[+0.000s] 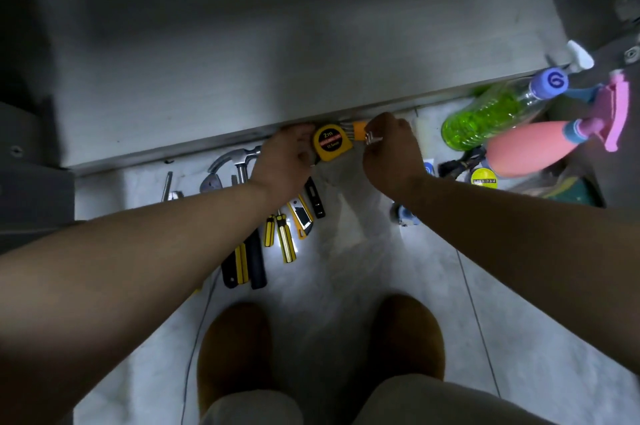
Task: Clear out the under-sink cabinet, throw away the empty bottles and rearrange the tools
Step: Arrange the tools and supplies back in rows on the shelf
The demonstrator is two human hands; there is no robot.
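My left hand (285,161) grips a yellow 2 m tape measure (331,146) just below the counter's front edge. My right hand (393,152) holds a set of metal hex keys in an orange holder (358,130), touching the tape measure's right side. On the floor below my left hand lie a hammer (239,161), pliers (210,182), yellow-and-black screwdrivers (285,239) and a utility knife (302,215). At the right stand a clear bottle of green liquid (491,114) and a pink spray bottle (533,147).
A grey countertop (277,43) overhangs the top of the view. My two brown slippers (235,352) stand on the pale tiled floor. A small yellow-lidded item (483,178) and black clutter sit beneath the bottles. A dark cabinet edge (31,164) lies at the left.
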